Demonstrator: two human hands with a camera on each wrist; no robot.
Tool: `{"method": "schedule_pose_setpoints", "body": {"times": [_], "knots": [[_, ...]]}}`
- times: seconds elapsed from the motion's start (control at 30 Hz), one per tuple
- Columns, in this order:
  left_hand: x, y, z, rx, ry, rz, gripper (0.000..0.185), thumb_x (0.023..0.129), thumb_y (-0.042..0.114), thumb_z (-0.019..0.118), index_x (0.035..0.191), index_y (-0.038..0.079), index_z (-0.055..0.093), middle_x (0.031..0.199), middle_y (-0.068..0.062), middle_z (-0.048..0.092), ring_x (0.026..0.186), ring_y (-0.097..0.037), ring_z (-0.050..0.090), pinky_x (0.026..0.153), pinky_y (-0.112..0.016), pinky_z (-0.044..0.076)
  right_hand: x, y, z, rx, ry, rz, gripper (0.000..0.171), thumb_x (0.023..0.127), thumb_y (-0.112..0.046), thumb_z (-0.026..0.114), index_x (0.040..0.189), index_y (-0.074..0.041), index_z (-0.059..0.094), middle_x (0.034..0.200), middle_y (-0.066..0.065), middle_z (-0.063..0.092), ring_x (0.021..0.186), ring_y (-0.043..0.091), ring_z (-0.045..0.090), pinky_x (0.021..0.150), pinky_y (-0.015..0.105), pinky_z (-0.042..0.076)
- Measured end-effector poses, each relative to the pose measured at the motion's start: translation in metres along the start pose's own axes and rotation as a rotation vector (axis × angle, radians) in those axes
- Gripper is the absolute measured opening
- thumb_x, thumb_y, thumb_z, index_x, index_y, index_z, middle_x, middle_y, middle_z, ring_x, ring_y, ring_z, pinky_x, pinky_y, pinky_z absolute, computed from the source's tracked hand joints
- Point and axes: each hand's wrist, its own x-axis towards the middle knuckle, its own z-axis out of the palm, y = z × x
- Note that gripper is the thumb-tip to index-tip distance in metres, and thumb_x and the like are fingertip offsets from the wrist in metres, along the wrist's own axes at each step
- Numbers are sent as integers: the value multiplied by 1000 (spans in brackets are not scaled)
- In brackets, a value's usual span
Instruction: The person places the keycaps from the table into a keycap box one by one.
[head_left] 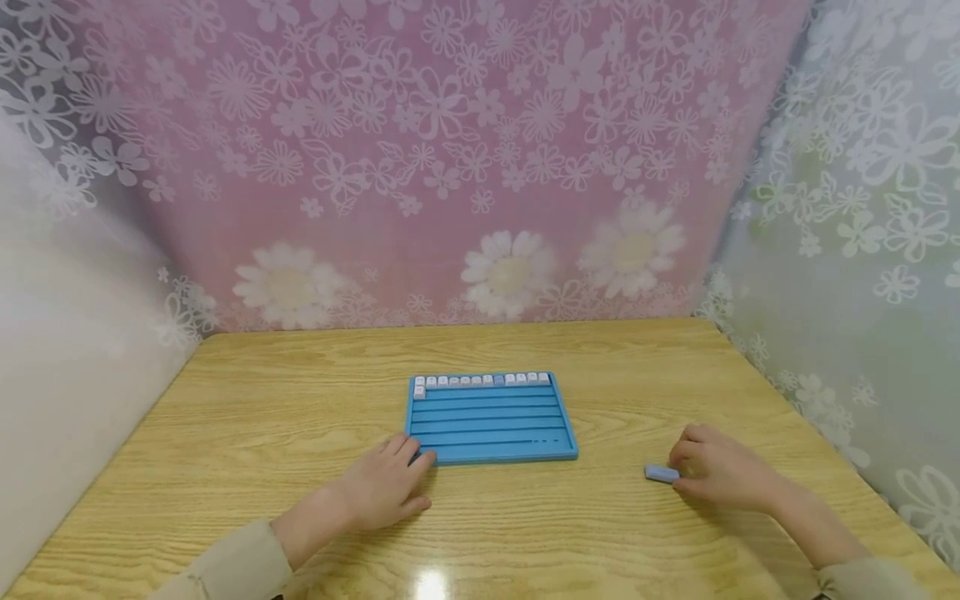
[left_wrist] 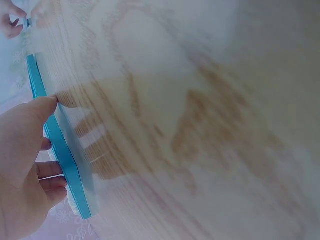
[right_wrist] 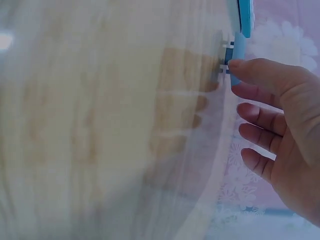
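Left hand [head_left: 386,487] flat, fingers relaxed, touching near-left corner of blue keycap tray [head_left: 491,425] mid-table. Right hand [head_left: 716,471] loosely spread, fingertips against pale blue keycap [head_left: 661,474], right of tray.

A wooden table [head_left: 300,417] with a glossy top carries a blue tray [head_left: 491,419] near its middle, one row of pale keycaps [head_left: 480,381] along the tray's far edge. A single blue keycap [head_left: 661,474] lies on the wood, well right of the tray.
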Motion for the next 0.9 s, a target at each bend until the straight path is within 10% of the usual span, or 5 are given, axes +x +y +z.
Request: {"method": "schedule_pose_setpoints", "body": {"times": [0.9], "knots": [[0,1,-5,-1,-22,-9,54,93,45,51,129,6,46,115,-11,47,108,-25,43,94,-38,41,42,-13,-8,-43,5,74,16,77,-15,75,87,-15,64,84,-6,53,73,13,52,61,29,46]]}}
